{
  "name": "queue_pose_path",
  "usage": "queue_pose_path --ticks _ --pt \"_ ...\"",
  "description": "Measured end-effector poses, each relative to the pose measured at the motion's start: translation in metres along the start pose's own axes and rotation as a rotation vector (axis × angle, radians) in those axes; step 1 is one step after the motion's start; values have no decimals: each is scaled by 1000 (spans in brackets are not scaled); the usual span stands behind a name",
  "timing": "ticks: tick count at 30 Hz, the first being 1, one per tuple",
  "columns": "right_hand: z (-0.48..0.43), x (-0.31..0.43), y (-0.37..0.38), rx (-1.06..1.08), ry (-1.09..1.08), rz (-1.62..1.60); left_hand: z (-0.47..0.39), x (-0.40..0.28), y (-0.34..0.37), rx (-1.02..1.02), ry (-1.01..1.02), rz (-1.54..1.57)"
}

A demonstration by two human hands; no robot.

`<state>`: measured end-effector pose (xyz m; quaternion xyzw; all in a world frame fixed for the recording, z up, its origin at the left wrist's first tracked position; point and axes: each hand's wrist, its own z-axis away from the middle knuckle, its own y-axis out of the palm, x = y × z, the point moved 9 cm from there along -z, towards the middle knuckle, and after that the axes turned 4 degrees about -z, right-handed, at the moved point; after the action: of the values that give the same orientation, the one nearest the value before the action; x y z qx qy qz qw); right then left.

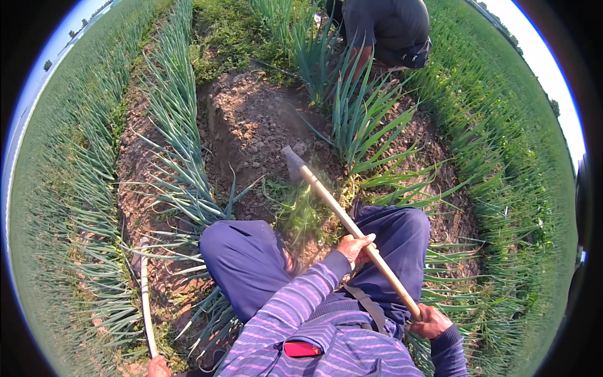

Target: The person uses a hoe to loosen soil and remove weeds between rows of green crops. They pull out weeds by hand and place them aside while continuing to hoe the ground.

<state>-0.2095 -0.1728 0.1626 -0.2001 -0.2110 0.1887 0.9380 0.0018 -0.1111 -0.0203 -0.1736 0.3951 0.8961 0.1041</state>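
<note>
A hoe with a wooden handle (330, 200) slants across the middle of the head view, from upper left to lower right. My left hand (359, 249) is closed around the handle, above my bent knee. Close to the handle's end, my right hand (429, 321) grips it too. The hoe's grey metal head (294, 161) is at the loose brown soil (256, 118) between rows of green onion plants (175, 94). Uprooted or cut green weeds (304, 212), somewhat blurred, lie just below the head, between my knees.
At the top right a person (386, 28) in dark clothing bends low among onion plants (355, 118). At the lower left, another person's hand (159, 366) holds a second long-handled tool (146, 301). A thin dark hose or line (313, 129) crosses the soil. Dense green rows flank both sides.
</note>
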Motion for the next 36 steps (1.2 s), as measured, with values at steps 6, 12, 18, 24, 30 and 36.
queue_pose_path --ticks 6,12,18,24,30,36 --pt "-10 21 2 -20 -17 -144 10 -37 7 19 112 -35" --pt "-51 78 -30 -201 -256 84 27 -107 -10 -58 249 -382" --pt "-78 91 -72 -318 -368 306 87 -217 -47 -181 562 -470" --pt "-81 80 -84 -425 -419 353 155 -307 -97 -346 764 -541" --pt "-85 81 -103 -532 -490 386 162 -309 -156 -533 727 -373" --pt "-100 72 -110 -474 -336 364 157 -310 -162 -536 771 -373"
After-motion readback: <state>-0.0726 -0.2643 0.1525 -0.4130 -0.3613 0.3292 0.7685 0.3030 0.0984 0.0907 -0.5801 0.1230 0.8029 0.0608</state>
